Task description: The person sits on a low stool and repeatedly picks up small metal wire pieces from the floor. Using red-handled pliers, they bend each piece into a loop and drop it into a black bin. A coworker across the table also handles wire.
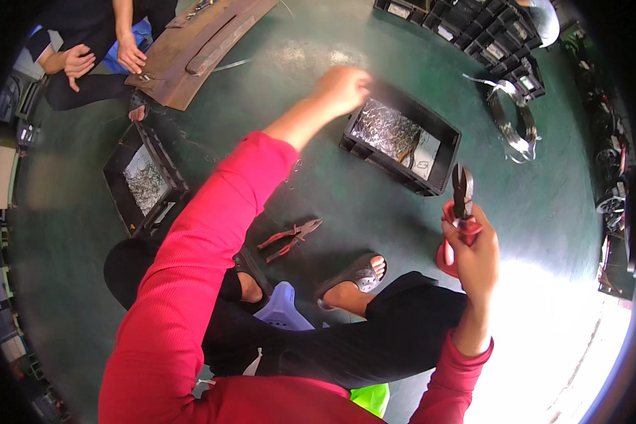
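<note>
My left hand [340, 92] is raised over the far left corner of a black plastic crate [385, 164]. Its fingers are curled together and slightly blurred; whatever they hold, if anything, does not show. A heap of small shiny metal pieces [385, 129] fills much of that crate, beside a whitish sheet [425, 154]. To the right of the crate, my right hand [477, 254] grips red-handled pliers [463, 194], jaws pointing away from me. A second pair of red-handled pliers [293, 237] lies on the green floor between my left arm and my feet.
Another black crate [173, 185] with thin metal pieces stands at left. A wire coil [512, 120] lies at right, near stacked black crates [487, 35]. At far left, a person's hands [129, 53] are by a brown board [198, 49]. A purple stool [284, 307] shows below me.
</note>
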A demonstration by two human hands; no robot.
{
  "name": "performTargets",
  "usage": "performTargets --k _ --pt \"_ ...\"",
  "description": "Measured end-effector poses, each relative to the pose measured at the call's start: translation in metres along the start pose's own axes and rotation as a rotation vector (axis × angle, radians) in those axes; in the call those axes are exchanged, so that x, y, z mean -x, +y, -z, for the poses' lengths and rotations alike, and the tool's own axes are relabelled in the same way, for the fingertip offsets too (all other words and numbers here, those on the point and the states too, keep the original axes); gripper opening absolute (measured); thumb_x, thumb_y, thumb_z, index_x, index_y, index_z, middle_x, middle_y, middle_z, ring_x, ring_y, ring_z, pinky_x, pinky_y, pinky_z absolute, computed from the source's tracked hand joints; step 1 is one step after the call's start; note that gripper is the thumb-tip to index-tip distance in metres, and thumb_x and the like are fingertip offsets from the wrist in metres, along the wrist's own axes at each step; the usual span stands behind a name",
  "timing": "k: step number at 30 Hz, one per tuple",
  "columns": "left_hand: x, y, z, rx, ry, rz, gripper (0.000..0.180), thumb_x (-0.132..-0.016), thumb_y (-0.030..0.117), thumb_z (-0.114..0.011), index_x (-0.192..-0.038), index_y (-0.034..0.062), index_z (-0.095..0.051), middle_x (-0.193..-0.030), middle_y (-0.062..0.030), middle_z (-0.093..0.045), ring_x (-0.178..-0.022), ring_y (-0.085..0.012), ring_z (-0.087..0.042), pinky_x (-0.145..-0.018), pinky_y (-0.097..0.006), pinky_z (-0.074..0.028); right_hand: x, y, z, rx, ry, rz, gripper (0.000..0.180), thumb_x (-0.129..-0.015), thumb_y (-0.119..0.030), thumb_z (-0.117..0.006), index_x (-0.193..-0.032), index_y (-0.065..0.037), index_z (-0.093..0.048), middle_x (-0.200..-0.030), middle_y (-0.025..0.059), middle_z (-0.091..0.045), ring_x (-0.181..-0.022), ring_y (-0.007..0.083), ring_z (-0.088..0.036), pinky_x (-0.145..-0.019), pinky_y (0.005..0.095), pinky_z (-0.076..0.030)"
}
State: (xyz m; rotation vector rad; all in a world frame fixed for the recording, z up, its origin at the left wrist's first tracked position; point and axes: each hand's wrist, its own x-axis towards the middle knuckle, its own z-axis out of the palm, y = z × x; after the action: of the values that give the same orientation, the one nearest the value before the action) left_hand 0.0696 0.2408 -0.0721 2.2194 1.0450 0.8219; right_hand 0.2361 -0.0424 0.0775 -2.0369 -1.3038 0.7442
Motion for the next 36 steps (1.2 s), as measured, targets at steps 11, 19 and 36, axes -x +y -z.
performTargets --k 11,19,36 --pt "0.167 -0.242 -0.039 -0.293 -0.086 0.633 0.005 -0.080 0.012 -0.066 -0.083 0.0097 -0.070 -0.084 -0.0102 -0.069 -0.082 -0.0319 -0.066 -0.072 -0.043 -0.052 -0.021 0.019 -0.006 0.170 -0.127 -0.194 0.033 -0.081 0.005 -0.061 -0.113 -0.002 -0.059 -0.092 0.0106 -0.066 -0.087 0.0212 -0.063 -0.081 0.0306 -0.046" --pt "0.168 -0.244 -0.056 -0.423 -0.208 0.303 0.012 -0.080 0.011 -0.069 -0.091 0.0139 -0.065 -0.092 -0.0048 -0.059 -0.098 -0.0280 -0.056 -0.079 -0.041 -0.049 -0.037 0.006 -0.021 0.241 -0.242 -0.139 0.032 -0.080 0.006 -0.059 -0.111 0.000 -0.058 -0.092 0.0156 -0.065 -0.086 0.0273 -0.065 -0.079 0.0336 -0.048" --pt "0.077 -0.120 0.065 -0.296 0.019 0.020 0.017 -0.085 0.006 -0.058 -0.100 0.0064 -0.067 -0.099 -0.0173 -0.063 -0.094 -0.0366 -0.061 -0.081 -0.044 -0.051 -0.016 -0.017 -0.019 -0.056 -0.402 -0.041 0.024 -0.082 0.003 -0.061 -0.105 -0.001 -0.060 -0.085 0.0105 -0.067 -0.076 0.0196 -0.064 -0.065 0.0299 -0.047"
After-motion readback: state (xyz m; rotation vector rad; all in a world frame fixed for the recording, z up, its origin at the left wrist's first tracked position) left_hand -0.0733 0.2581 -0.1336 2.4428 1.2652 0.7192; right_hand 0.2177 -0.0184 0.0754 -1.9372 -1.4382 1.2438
